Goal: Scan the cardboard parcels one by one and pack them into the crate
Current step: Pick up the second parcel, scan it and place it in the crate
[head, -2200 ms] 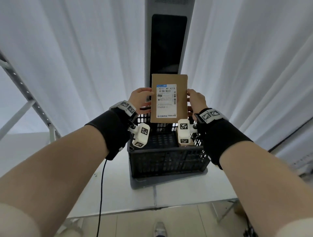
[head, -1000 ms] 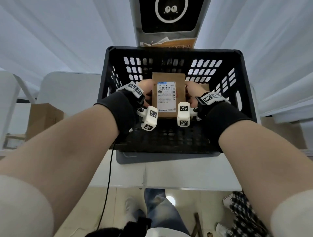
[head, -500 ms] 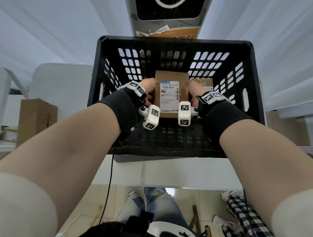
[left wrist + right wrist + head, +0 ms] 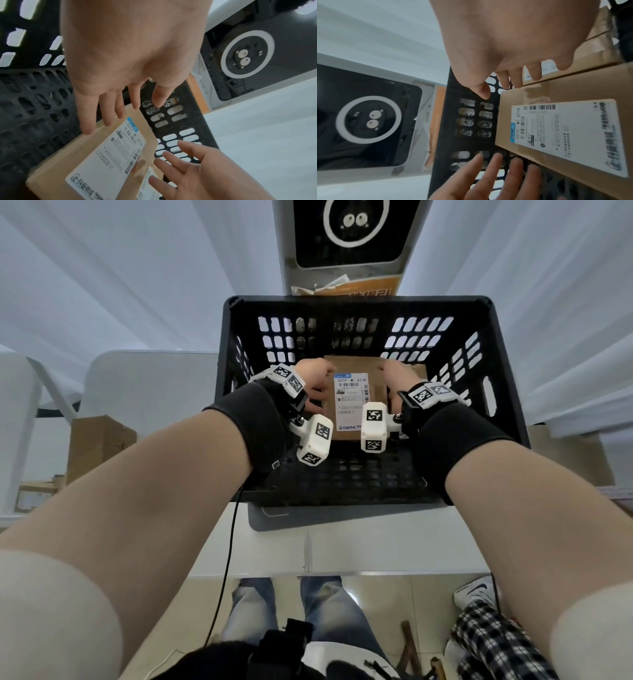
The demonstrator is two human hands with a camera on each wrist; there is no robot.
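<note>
A brown cardboard parcel (image 4: 352, 402) with a white shipping label lies flat inside the black crate (image 4: 359, 302), near its far wall. My left hand (image 4: 315, 380) is at the parcel's left edge. In the left wrist view its fingers (image 4: 120, 108) are straight, with the tips at that edge of the parcel (image 4: 106, 155). My right hand (image 4: 397, 378) is at the right edge, its fingers (image 4: 534, 73) straight over the far corner of the parcel (image 4: 565, 128). Neither hand grips it. A second parcel (image 4: 416, 374) lies beside it on the right.
The crate stands on a grey pad on a white table (image 4: 376, 546). The scanner column (image 4: 346, 231) with a ringed lens rises behind the crate. Another cardboard box (image 4: 99, 443) sits at the left. White curtains hang all around.
The parcel came down from in front of the scanner into the crate. Both hands, which held its sides, have loosened and their fingers are now straight.
</note>
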